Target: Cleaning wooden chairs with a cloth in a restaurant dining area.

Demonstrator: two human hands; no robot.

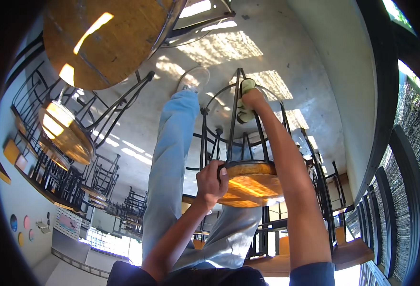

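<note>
In front of my legs is a stool with a round wooden seat (252,186) and dark metal legs (233,125). It is tipped, its seat towards me and its legs reaching away over the floor. My left hand (213,180) grips the seat's dark rim on the left side. Farther out, my right hand (252,99) holds a folded pale green cloth (247,85) against one of the legs. Part of the cloth shows on either side of my fist. A curved metal ring (215,96) joins the legs.
A round wooden table (113,46) stands at the upper left, with another round-topped piece (67,128) below it. Stacked metal-framed chairs (133,207) fill the left background. My shoe (193,79) rests on the sunlit concrete floor (224,46). A pale wall (345,64) curves along the right.
</note>
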